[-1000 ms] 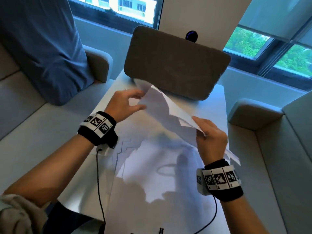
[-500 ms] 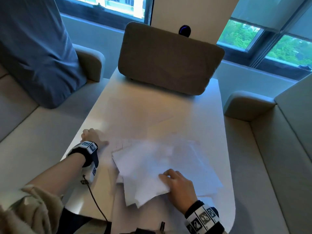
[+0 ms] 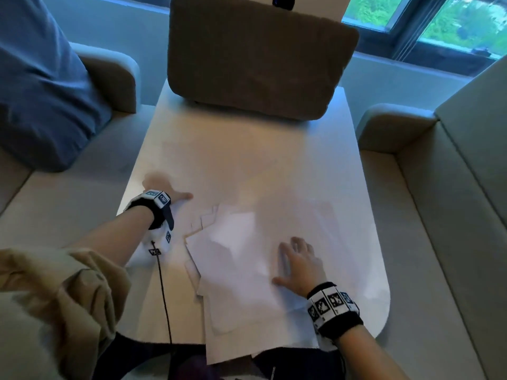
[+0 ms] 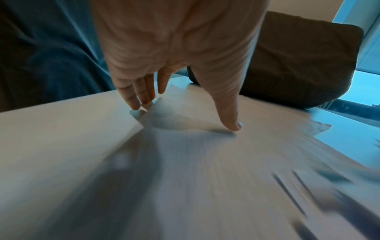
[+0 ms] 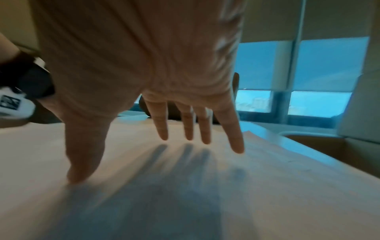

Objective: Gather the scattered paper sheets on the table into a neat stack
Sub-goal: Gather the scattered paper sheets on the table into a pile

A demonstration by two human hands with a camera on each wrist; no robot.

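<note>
Several white paper sheets (image 3: 241,275) lie in a loose, fanned pile on the near half of the white table (image 3: 233,160). Some overhang its near edge. My right hand (image 3: 297,263) rests flat on top of the pile with its fingers spread and straight. The right wrist view shows the right hand (image 5: 131,155) with its thumb touching the paper (image 5: 205,194). My left hand (image 3: 164,192) is at the table's left edge, blurred. In the left wrist view the left hand (image 4: 185,112) has straight fingers (image 4: 141,97) touching the corner of a sheet (image 4: 205,162).
A brown cushion (image 3: 255,58) stands on the table's far end. A blue pillow (image 3: 41,91) leans on the grey sofa (image 3: 439,242) at the left. The sofa flanks the table on both sides. A black cable (image 3: 164,297) hangs from my left wrist.
One second ago both hands held a sheet up above the table. It now lies on the pile, the right hand has flattened on it, and the left hand has dropped to the left edge.
</note>
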